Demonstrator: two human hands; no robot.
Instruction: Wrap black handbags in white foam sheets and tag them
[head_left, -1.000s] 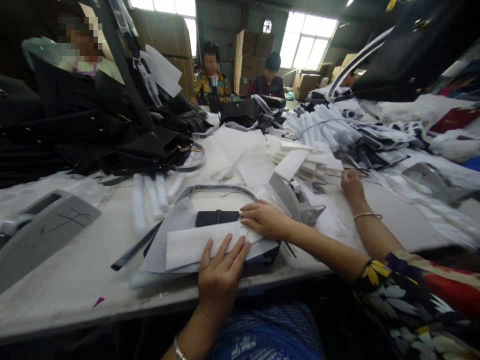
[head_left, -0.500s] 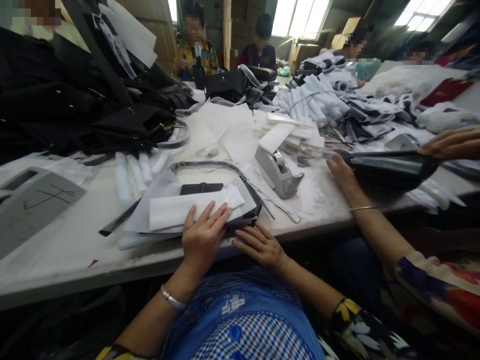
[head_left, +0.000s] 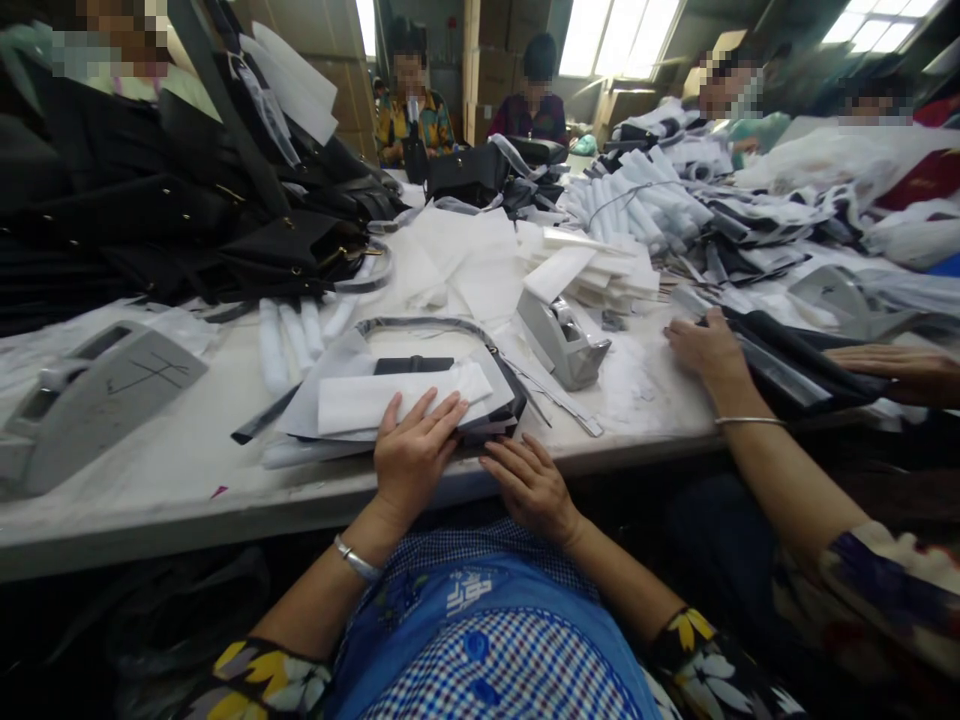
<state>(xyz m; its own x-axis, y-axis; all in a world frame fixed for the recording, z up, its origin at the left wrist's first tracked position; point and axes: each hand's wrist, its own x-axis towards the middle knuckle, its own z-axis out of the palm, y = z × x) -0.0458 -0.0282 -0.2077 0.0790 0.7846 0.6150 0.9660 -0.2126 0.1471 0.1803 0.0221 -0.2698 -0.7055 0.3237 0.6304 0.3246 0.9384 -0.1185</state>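
A black handbag point(head_left: 414, 365), wrapped in grey tissue with its curved handle point(head_left: 427, 325) lying behind it, sits at the table's near edge. A white foam sheet point(head_left: 360, 400) lies across it. My left hand point(head_left: 412, 452) rests flat on the sheet's near side, fingers stretched out and holding nothing. Below the bag's right corner, my right hand point(head_left: 531, 485) is at the table edge with its fingers spread, fingertips touching the wrapped bag.
A grey tape dispenser point(head_left: 559, 340) stands right of the bag, another point(head_left: 90, 395) at far left. Black bags point(head_left: 187, 220) pile at back left, white sheets point(head_left: 592, 270) in the middle. A co-worker's hands point(head_left: 705, 345) rest on a dark bag point(head_left: 802, 370) to the right.
My right hand has come off the top of the bag down to the table's near edge. My left hand slid up onto the foam sheet. The co-worker laid a dark bag down at right.
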